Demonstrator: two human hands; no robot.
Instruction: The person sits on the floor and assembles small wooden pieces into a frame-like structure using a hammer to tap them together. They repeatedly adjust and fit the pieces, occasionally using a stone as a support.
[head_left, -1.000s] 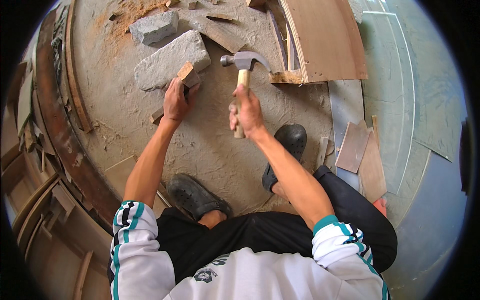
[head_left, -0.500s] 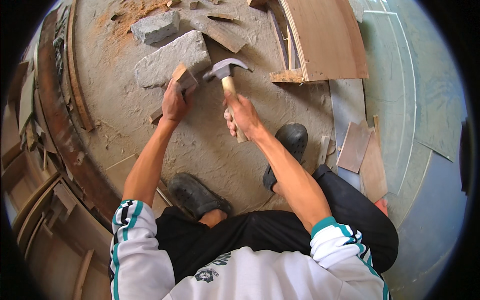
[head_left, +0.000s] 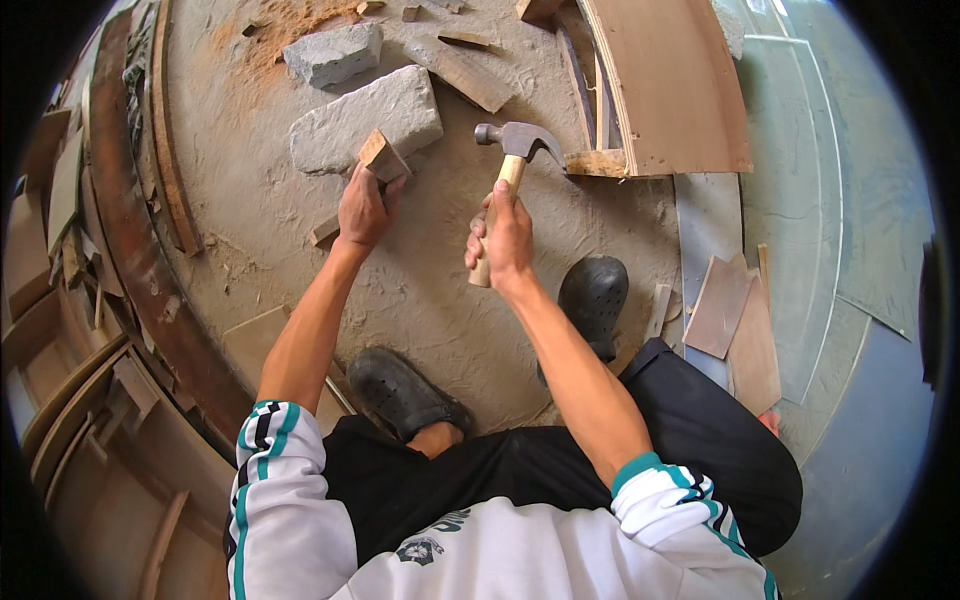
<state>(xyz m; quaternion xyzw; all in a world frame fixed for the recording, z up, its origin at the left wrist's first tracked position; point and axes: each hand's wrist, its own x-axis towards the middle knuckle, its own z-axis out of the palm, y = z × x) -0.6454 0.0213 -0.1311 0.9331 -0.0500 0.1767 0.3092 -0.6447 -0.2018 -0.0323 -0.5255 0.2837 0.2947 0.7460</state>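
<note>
My left hand [head_left: 365,208] is closed round a small wooden block [head_left: 383,156], which it holds at the near edge of a large grey stone slab [head_left: 368,120]. Whether the block touches the slab I cannot tell. In my right hand [head_left: 503,235] is a claw hammer [head_left: 511,165], gripped by its pale wooden handle. Its dark metal head is raised to the right of the block and apart from it, with the claw pointing right. On the floor beside my left wrist lies another small wood piece [head_left: 325,232].
A second grey stone [head_left: 333,55] and a wooden plank [head_left: 459,74] lie beyond the slab. At the far right stands a plywood box [head_left: 670,90]. Boards [head_left: 717,307] lie right of my shoe [head_left: 594,300]. Along the left runs a long brown beam [head_left: 165,300] with wood scraps beside it.
The hammer has swung to the right, away from the block, and its head has turned so the claw points further down. My left hand keeps hold of the block. The whole view has shifted slightly.
</note>
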